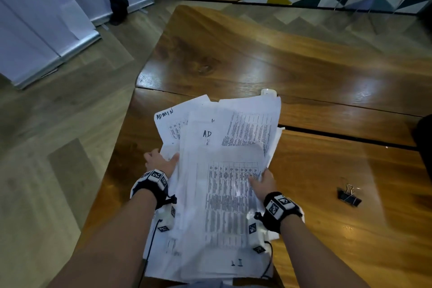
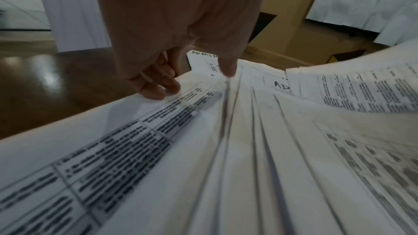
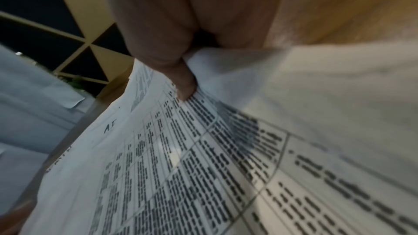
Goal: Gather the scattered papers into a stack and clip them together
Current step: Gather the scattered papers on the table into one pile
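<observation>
Now your left hand and right hand grip the loose papers (binder clip lies apart on the table).

Bare forearms, no sleeves. Each wrist wears a black strap carrying white blocks printed with black square markers; thin black cables trail toward six o'clock.

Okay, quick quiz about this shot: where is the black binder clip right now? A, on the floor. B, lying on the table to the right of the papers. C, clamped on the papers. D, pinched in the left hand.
B: the binder clip lies by itself on the wooden table, right of the papers, which both hands grip.
</observation>
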